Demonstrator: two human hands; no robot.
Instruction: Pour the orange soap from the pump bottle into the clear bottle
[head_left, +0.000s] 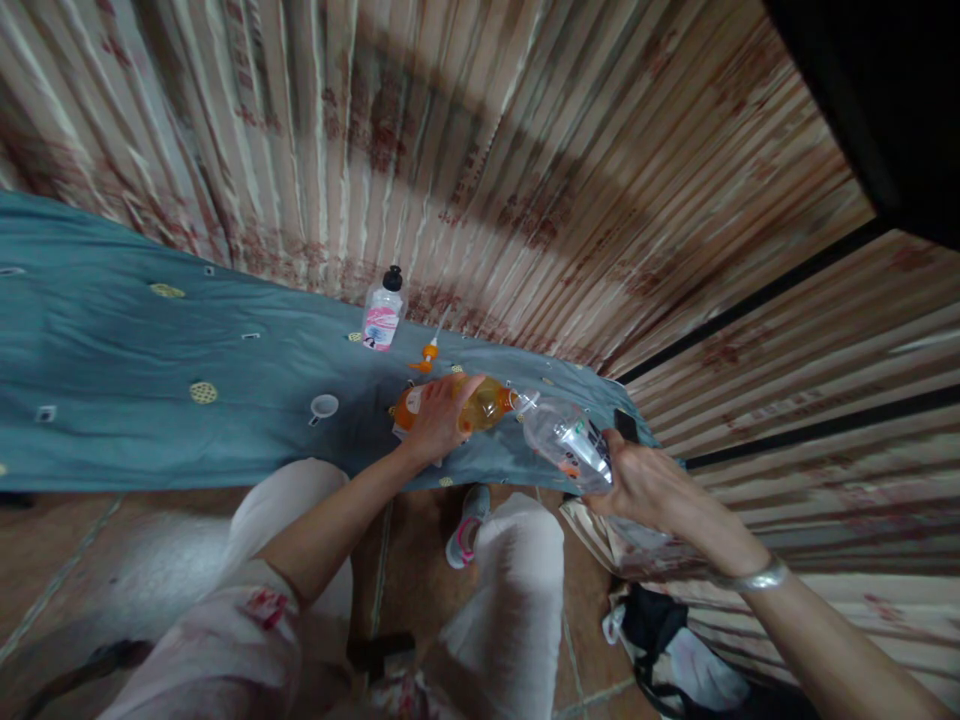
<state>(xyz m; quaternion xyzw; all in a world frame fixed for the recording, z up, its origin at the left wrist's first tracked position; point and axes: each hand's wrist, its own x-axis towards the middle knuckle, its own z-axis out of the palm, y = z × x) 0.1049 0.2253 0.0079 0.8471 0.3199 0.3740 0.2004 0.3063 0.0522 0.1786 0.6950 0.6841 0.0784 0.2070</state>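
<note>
Gripping amber bottle (pixel 481 404) left, clear bottle (pixel 549 428) right, hands (pixel 436 422) (pixel 645 484) clamped separately, labels (pixel 380 326) unreadable

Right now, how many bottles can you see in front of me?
3. One orange bottle held by the left fingers, one clear bottle in the right fingers, and one pink-labelled bottle on the blue-green cloth near the curtain. Others may be hidden.

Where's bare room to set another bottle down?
Teal cloth is free left of the pale round shape, from curtain to front edge. Crowded around the pink-labelled bottle, orange pump, amber bottle in the left hand, clear bottle in the right hand.
</note>
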